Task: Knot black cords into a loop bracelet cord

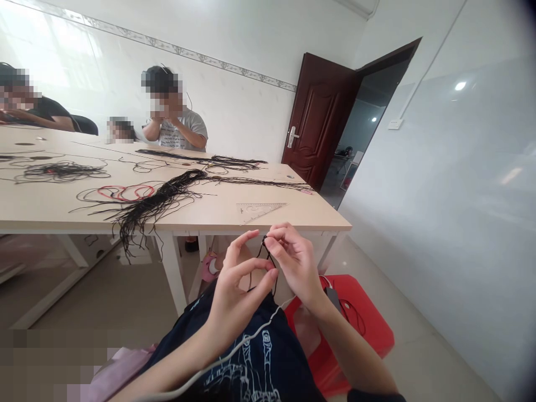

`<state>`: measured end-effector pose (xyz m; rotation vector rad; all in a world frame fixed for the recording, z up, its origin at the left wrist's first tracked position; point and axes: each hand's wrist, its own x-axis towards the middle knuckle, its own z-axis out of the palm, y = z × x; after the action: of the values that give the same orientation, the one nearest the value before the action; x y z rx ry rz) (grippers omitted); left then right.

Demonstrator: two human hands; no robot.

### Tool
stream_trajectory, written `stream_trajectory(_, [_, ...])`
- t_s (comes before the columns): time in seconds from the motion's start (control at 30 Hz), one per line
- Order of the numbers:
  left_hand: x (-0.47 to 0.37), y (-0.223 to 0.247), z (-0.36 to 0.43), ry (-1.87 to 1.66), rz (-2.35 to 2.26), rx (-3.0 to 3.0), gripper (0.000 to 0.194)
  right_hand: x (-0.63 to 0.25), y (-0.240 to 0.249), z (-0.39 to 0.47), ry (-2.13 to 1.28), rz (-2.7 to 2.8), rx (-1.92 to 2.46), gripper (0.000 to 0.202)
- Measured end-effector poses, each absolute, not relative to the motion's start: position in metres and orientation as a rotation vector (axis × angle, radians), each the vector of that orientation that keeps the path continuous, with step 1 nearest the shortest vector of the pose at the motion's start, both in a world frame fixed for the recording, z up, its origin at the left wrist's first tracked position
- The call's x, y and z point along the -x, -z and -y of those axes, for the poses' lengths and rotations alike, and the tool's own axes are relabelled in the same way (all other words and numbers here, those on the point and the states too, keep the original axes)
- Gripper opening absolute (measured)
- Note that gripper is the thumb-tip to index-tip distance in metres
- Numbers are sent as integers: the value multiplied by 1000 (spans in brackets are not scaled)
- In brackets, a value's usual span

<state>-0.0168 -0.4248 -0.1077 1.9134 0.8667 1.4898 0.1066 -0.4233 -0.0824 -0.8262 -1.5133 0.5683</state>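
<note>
A thin black cord (270,258) hangs in a loop between my two hands, just in front of the table edge. My right hand (295,262) pinches its upper end, where a small dark knot (264,240) shows, between thumb and forefinger. Lower down, the thumb and forefinger of my left hand (243,273) come together at one strand of the cord; its other fingers are raised and apart. On the table beyond lie a big bundle of black cords (167,195) and a clear triangular ruler (258,211).
A red stool (364,329) with a dark box-shaped device (333,298) stands at my right. A white cable (234,350) runs across my lap. More cord bundles (62,171) lie on the table (218,215). People sit across it. A brown door (320,117) stands ajar at the back.
</note>
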Motion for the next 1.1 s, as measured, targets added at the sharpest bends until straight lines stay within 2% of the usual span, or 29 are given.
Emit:
stream_trajectory(0.3, [25, 116, 415, -1542, -911, -2403, 11, -110, 84, 423, -572, 1531, 806, 12])
stream_trajectory(0.57, [33, 109, 419, -1155, -681, -1972, 13, -112, 83, 425, -695, 1538, 808, 11])
stream_trajectory(0.8, [30, 105, 417, -1532, -775, -1919, 8, -114, 79, 430, -630, 1598, 903, 12])
stream_trajectory(1.1, [22, 100, 413, -1600, -746, -1976, 8, -111, 78, 431, -545, 1598, 858, 9])
